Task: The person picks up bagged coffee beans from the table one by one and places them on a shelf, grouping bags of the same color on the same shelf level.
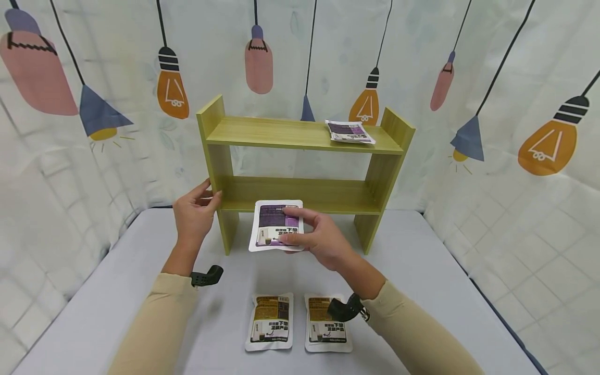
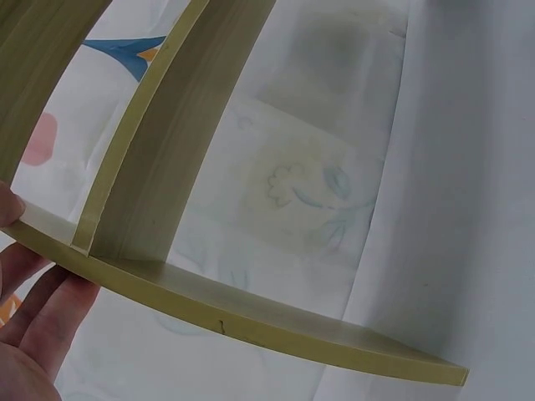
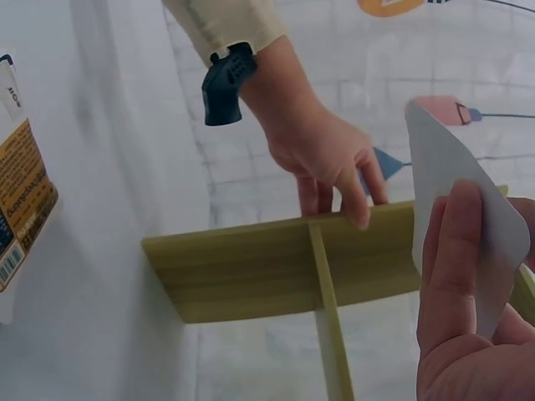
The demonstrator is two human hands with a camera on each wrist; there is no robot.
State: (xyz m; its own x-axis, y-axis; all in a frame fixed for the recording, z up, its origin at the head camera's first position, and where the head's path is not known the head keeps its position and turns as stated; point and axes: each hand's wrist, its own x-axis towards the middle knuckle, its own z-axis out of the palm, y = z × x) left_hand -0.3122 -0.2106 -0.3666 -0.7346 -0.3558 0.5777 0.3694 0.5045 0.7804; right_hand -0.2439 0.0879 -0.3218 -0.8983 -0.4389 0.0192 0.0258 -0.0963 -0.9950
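A two-tier wooden shelf (image 1: 300, 192), yellow-green, stands upright on the table. My left hand (image 1: 194, 213) grips the front edge of its left side panel, near the lower board; the left wrist view shows the thumb and fingers (image 2: 58, 313) on either side of that panel. In front of the lower board, my right hand (image 1: 323, 237) pinches a white pouch with a purple label (image 1: 276, 224) by its right side. The right wrist view shows the pouch's plain back (image 3: 460, 175) against the fingers. Another purple-labelled pouch (image 1: 350, 132) lies on the upper board at the right.
Two brown-labelled pouches (image 1: 270, 323) (image 1: 323, 333) lie side by side on the white table (image 1: 225, 333) near the front, the right one partly behind the right wrist camera (image 1: 344, 309). A printed curtain with lamp pictures (image 1: 300, 62) hangs behind the shelf and along both sides.
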